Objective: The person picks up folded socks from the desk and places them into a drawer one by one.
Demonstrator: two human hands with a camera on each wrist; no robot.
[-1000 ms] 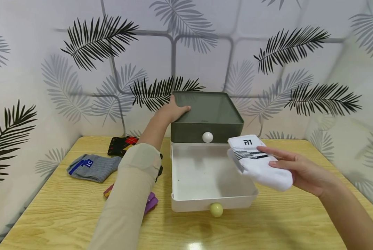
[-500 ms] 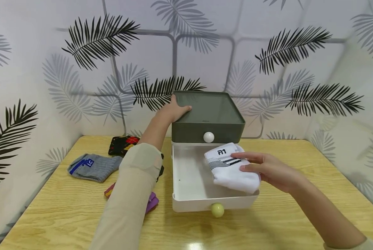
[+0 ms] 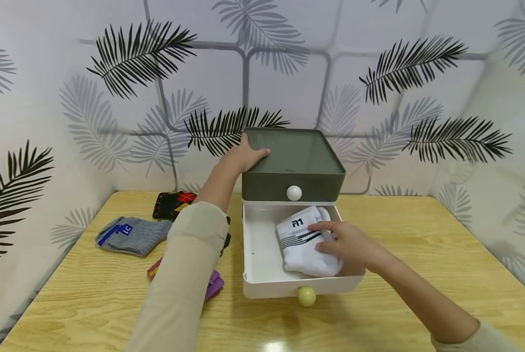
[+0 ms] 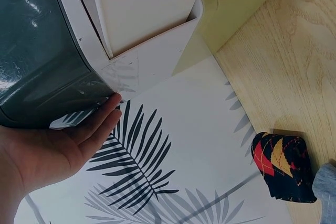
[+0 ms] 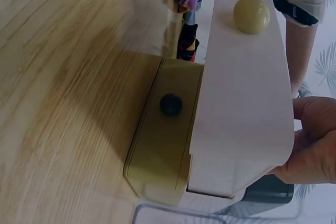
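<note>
A small drawer chest has a dark green top tier [image 3: 297, 151] with a white knob and a white drawer [image 3: 304, 289] pulled out below, with a yellow-green knob. My left hand [image 3: 241, 157] rests at the top tier's left edge, thumb on top. In the left wrist view its fingers [image 4: 100, 124] lie fairly straight along the side. Folded white socks [image 3: 306, 256] with black stripes lie inside the white drawer. My right hand [image 3: 352, 244] holds them at their right edge, index finger and thumb on top; the other fingers are hidden. The drawer front blocks the socks in the right wrist view.
Left of the chest lie grey socks [image 3: 132, 235] with a blue band, black socks with a red and yellow pattern [image 3: 171, 204], and purple socks [image 3: 214, 284] partly under my left sleeve. A closed yellow tier [image 5: 168, 145] sits below the white drawer. A leaf-patterned backdrop stands behind the table.
My right hand has carried the white socks leftward and down from beside the chest into the white drawer. The left hand has stayed on the top tier.
</note>
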